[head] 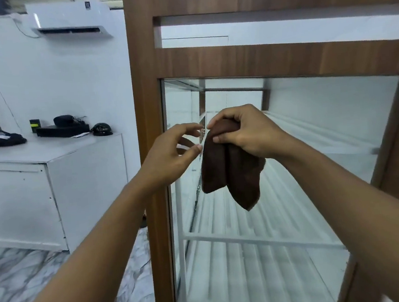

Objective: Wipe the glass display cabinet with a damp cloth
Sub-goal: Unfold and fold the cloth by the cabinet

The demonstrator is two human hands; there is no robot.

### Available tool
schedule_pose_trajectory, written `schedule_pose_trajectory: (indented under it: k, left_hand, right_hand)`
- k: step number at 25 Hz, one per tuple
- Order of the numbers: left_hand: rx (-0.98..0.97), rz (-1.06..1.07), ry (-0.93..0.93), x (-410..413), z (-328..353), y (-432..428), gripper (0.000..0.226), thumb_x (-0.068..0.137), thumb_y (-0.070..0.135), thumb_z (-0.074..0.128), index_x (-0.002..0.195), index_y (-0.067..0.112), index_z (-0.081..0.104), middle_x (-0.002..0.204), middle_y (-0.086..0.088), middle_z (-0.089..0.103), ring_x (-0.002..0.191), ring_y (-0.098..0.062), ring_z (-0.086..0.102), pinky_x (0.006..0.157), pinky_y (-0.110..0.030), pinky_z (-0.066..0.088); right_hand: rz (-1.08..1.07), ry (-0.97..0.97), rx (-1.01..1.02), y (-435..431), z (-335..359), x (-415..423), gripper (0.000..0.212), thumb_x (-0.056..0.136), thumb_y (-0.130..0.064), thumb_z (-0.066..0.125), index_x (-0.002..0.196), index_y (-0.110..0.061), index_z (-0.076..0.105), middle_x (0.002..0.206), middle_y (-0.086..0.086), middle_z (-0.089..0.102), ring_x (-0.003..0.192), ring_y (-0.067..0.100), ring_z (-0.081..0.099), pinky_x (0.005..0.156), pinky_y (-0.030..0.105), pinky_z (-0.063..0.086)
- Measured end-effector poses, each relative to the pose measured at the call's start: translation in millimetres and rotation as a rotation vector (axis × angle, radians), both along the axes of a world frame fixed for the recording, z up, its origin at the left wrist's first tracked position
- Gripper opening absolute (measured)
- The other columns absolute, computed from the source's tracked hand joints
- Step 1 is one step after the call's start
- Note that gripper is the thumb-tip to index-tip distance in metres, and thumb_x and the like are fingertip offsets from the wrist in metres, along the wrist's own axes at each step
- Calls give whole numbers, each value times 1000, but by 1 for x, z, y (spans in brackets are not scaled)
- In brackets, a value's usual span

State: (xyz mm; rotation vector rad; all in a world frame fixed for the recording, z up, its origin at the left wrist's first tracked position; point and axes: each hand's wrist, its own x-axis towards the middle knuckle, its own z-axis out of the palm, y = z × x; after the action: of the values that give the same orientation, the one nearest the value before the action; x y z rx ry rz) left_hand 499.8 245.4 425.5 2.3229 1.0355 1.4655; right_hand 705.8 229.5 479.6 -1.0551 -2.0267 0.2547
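- Here, the right hand (245, 131) grasps the cloth (232, 172) at its top: the fingers curl over the bunched edge and the thumb presses it from the near side.
- The cloth is brown and hangs down below this hand in two folds; the longer fold ends in a point.
- The cloth is in the air, in front of the glass (314, 139) of the cabinet (144, 83); whether it touches the glass I cannot tell.
- The left hand (169, 151) is just beside the cloth, on its left, at the height of the grip. Its fingers are relaxed and a little bent, thumb and index finger apart, and it holds nothing.
- The tip of the left thumb is very near the edge of the cloth; contact is not clear.
- The cabinet has a brown wooden frame, and white shelves show behind the glass.
- To the left stands a white counter (47, 153) with some dark things on top, and an air conditioner (71, 19) is on the wall above it.
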Motion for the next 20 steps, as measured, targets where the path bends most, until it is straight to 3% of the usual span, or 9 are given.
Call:
schedule_pose_trajectory:
  k: [5, 8, 11, 15, 20]
  left_hand:
    - [11, 25, 132, 1, 27, 0, 39, 95, 30, 68, 133, 29, 58, 102, 22, 63, 89, 0, 65, 71, -7, 47]
    - [13, 72, 214, -3, 36, -1, 36, 96, 34, 66, 131, 27, 61, 93, 14, 65, 85, -7, 64, 68, -13, 45]
    - [10, 94, 260, -9, 41, 0, 13, 96, 32, 66, 106, 24, 70, 94, 6, 65, 88, -12, 63, 71, -20, 48]
    - [0, 52, 283, -18, 47, -1, 11, 92, 33, 70, 90, 26, 63, 89, 6, 63, 84, -10, 61, 71, -25, 50]
    - [-83, -43, 279, -23, 46, -2, 11, 99, 27, 60, 94, 34, 54, 96, 13, 64, 89, -5, 63, 71, -18, 47]
  right_hand:
    - [-20, 6, 100, 6, 6, -13, 29, 80, 2, 77, 96, -22, 75, 97, -6, 77, 99, 10, 70, 95, 33, 54]
    - [-15, 16, 157, 4, 3, -14, 32, 78, -1, 80, 91, -29, 71, 93, -5, 76, 95, 13, 71, 93, 42, 56]
    - [-83, -12, 130, -1, 5, -7, 29, 75, -12, 87, 89, -29, 69, 84, -4, 74, 82, 13, 69, 82, 39, 57]
    - [-117, -150, -8, -7, 14, 6, 27, 75, -27, 90, 90, -31, 67, 73, -4, 71, 64, 8, 64, 66, 30, 51]
    - [-91, -258, -81, -15, 22, 17, 23, 84, -27, 83, 98, -31, 65, 86, -5, 76, 78, 14, 72, 78, 36, 61]
